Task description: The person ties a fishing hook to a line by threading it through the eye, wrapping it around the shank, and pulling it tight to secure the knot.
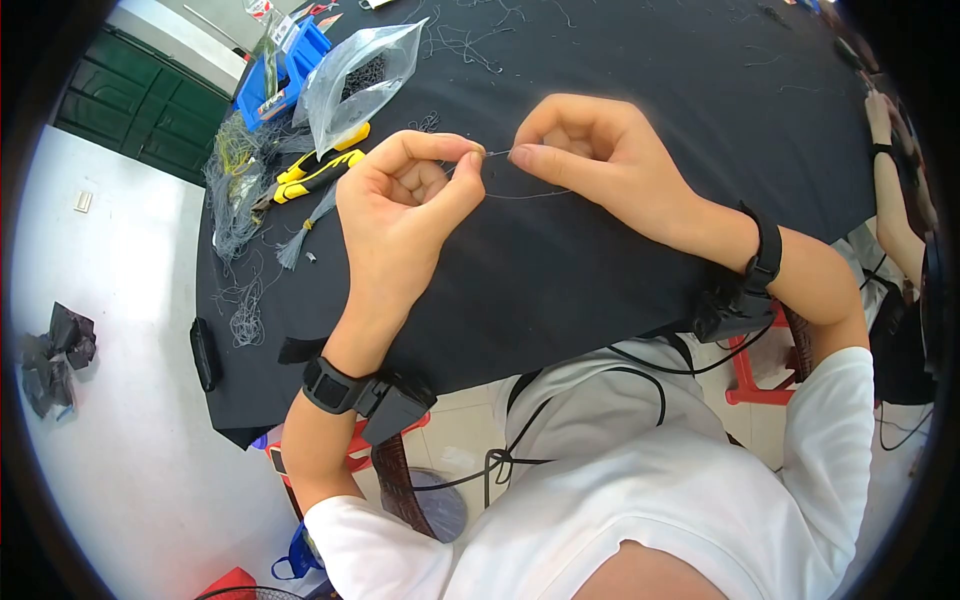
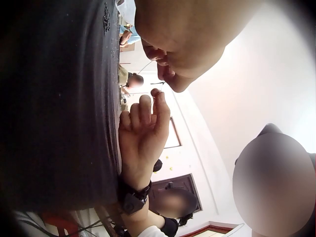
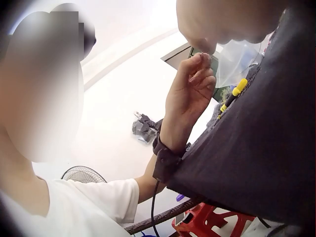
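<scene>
Over the black-covered table, my left hand point(image 1: 408, 195) pinches a thin grey line point(image 1: 530, 196) between thumb and index finger. My right hand point(image 1: 600, 150) pinches the same line a short way to the right, thumb against index finger. A short stretch spans the two pairs of fingertips, and below it a loose length sags between the hands. Seen from the left wrist, the right hand point(image 2: 143, 136) has its fingertips close under those of the left. The right wrist view shows the left hand's point(image 3: 191, 89) other fingers loosely curled. Whatever small piece lies within the left fingertips is hidden.
Left on the table point(image 1: 560, 290) lie yellow-and-black pliers point(image 1: 325, 172), a clear bag point(image 1: 395, 90) with dark contents, a blue bin point(image 1: 290, 72), tangled line point(image 1: 232, 190) and a tied grey bundle point(image 1: 300, 238). Loose strands point(image 1: 470, 45) lie farther back. Another person's arm point(image 1: 885, 160) is at right.
</scene>
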`<action>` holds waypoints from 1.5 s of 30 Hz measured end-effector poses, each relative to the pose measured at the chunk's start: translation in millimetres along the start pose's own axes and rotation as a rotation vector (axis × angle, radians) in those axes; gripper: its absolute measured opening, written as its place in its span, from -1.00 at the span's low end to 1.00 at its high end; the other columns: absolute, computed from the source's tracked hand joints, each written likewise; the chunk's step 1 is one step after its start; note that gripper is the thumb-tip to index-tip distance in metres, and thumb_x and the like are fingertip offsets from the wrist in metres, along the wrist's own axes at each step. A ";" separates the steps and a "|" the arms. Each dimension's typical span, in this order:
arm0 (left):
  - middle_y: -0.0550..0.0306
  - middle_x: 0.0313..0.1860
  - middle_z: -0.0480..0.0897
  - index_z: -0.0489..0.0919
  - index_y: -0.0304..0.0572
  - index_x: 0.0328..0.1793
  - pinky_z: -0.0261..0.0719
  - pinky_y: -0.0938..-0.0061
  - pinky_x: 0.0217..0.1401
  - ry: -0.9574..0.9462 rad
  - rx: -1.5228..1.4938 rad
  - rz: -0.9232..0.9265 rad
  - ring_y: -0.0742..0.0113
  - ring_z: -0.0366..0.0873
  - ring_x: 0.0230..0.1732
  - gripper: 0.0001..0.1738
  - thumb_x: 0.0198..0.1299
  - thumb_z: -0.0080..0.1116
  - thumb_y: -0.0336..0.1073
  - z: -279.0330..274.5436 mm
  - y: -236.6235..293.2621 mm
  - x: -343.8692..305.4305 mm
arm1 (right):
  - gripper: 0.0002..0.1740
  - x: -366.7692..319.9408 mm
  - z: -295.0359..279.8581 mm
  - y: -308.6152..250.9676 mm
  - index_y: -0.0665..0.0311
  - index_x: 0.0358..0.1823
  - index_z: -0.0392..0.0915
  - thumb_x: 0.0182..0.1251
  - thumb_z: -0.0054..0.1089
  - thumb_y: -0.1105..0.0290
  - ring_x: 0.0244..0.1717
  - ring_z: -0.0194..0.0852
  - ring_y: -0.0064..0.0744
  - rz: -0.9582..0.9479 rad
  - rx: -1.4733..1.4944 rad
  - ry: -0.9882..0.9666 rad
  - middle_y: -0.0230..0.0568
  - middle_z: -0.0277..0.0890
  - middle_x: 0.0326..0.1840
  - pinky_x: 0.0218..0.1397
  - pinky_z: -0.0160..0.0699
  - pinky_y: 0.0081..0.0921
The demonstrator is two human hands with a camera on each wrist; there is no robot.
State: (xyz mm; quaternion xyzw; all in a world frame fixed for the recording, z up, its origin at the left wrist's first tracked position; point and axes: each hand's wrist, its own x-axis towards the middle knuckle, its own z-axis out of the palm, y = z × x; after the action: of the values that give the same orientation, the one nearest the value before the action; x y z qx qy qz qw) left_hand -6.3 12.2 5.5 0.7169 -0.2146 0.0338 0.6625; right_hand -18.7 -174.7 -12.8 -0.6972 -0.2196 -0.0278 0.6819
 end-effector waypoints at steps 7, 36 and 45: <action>0.49 -0.69 0.37 0.59 -0.35 -0.28 0.01 0.84 -0.60 0.003 0.017 0.024 0.83 0.16 -0.67 -0.90 0.05 0.21 -0.51 -0.6 -0.8 -0.2 | -0.86 -0.1 6.1 6.3 0.33 -0.36 0.47 0.27 0.08 0.40 -0.64 0.00 -0.87 -0.057 0.114 0.012 -0.63 0.18 -0.66 -0.62 -0.05 -0.74; 0.33 -0.45 0.55 0.59 -0.37 -0.34 0.06 0.83 -0.54 -0.003 -0.005 0.115 0.78 0.15 -0.60 -0.90 -0.04 0.21 -0.61 -0.5 -1.4 0.0 | -0.88 -5.2 1.2 -9.8 0.35 -0.36 0.51 0.20 0.16 0.43 -0.66 -0.17 -0.82 -0.096 -0.152 0.047 -0.64 -0.03 -0.72 -0.61 -0.13 -0.69; 0.34 -0.44 0.56 0.59 -0.35 -0.35 0.00 0.83 -0.56 0.006 0.028 0.103 0.79 0.11 -0.61 -0.88 -0.07 0.22 -0.60 -1.4 0.4 -0.8 | -0.88 -5.0 1.3 -5.4 0.34 -0.37 0.51 0.20 0.16 0.42 -0.66 -0.17 -0.82 -0.099 -0.139 0.035 -0.63 -0.03 -0.72 -0.61 -0.14 -0.68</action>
State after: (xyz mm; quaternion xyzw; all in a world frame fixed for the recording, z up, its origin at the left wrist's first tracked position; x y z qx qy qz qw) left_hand -6.8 13.7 5.7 0.7142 -0.2484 0.0730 0.6503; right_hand -25.4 -175.0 -9.5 -0.7305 -0.2394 -0.0890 0.6333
